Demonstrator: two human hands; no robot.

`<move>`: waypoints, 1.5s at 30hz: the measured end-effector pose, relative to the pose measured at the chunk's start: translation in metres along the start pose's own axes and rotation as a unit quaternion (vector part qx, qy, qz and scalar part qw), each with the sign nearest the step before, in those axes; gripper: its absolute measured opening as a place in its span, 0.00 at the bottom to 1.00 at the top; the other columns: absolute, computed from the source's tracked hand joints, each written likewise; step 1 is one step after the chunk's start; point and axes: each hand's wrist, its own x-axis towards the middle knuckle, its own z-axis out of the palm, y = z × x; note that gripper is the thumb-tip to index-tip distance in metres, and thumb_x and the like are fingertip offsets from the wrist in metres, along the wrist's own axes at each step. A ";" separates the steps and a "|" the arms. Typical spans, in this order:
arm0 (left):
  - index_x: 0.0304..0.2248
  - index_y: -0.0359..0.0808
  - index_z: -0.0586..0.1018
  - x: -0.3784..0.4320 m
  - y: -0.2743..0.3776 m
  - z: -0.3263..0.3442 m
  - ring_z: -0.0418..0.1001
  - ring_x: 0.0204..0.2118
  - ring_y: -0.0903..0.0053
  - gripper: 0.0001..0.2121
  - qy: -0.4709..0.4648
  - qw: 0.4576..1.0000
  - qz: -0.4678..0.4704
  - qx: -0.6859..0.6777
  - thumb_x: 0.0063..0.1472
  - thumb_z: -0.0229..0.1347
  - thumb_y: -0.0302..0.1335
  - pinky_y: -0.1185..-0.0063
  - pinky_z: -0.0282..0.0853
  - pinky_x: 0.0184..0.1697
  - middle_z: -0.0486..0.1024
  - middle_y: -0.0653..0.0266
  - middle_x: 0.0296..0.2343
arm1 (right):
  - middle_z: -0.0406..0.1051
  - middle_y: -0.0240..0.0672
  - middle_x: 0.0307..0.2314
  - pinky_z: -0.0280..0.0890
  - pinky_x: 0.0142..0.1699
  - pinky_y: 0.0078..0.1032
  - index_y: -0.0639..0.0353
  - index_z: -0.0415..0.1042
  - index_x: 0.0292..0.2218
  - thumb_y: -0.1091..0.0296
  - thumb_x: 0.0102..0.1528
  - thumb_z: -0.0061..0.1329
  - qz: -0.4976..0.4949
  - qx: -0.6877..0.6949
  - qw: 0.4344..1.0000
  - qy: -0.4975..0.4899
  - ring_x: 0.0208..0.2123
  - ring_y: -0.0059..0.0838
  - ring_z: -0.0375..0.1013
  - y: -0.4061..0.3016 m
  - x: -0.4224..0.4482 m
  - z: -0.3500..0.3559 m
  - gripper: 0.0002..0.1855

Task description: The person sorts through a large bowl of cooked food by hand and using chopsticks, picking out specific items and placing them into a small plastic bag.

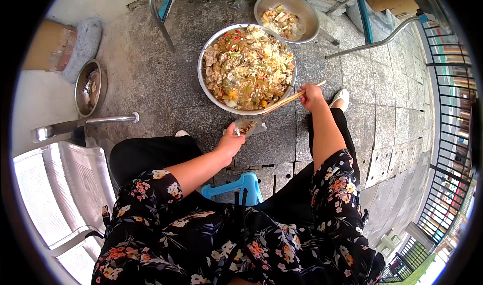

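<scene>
My left hand (230, 141) grips a clear plastic container (258, 126) with some brownish food in it, just below the near rim of a big metal basin (202, 74). Heaped in that basin is mixed food (249, 66): rice, cooked vegetable pieces and red bits. My right hand (312, 96), at the basin's lower right, holds a pair of wooden chopsticks (288, 101). Their lower ends reach the near rim, between the heap and the container; whether they touch the rim I cannot tell.
Behind the basin stands a second metal bowl (311, 17) with food scraps and a clear round piece. Another metal bowl (100, 96) sits far left. Metal-legged chair frames (371, 45) flank the stone paving (264, 149). A metal bench (64, 187), a blue stool (249, 187) and a black fence (445, 134) surround me.
</scene>
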 end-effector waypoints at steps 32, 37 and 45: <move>0.56 0.55 0.41 0.001 -0.007 -0.022 0.53 0.51 0.72 0.39 0.009 0.998 -0.032 -0.052 0.48 0.46 0.21 0.65 0.43 0.50 0.60 0.67 0.49 | 0.61 0.35 0.13 0.50 0.13 0.17 0.61 0.63 0.18 0.66 0.48 0.42 0.011 0.042 0.990 -0.135 0.11 0.21 0.56 0.081 -0.026 0.036 0.11; 0.56 0.57 0.43 0.003 -0.011 -0.026 0.59 0.46 0.79 0.37 0.025 0.998 -0.037 -0.050 0.49 0.47 0.23 0.64 0.42 0.51 0.63 0.69 0.47 | 0.58 0.33 0.12 0.51 0.13 0.17 0.60 0.60 0.18 0.65 0.51 0.39 0.006 0.036 0.993 -0.109 0.10 0.20 0.55 0.041 0.016 0.024 0.13; 0.56 0.57 0.45 0.003 -0.012 -0.016 0.57 0.48 0.78 0.36 0.002 0.997 -0.041 -0.059 0.50 0.47 0.23 0.64 0.40 0.52 0.63 0.69 0.46 | 0.57 0.32 0.12 0.49 0.12 0.18 0.61 0.65 0.21 0.67 0.49 0.43 -0.018 0.006 0.998 -0.059 0.09 0.19 0.53 0.015 0.019 0.023 0.09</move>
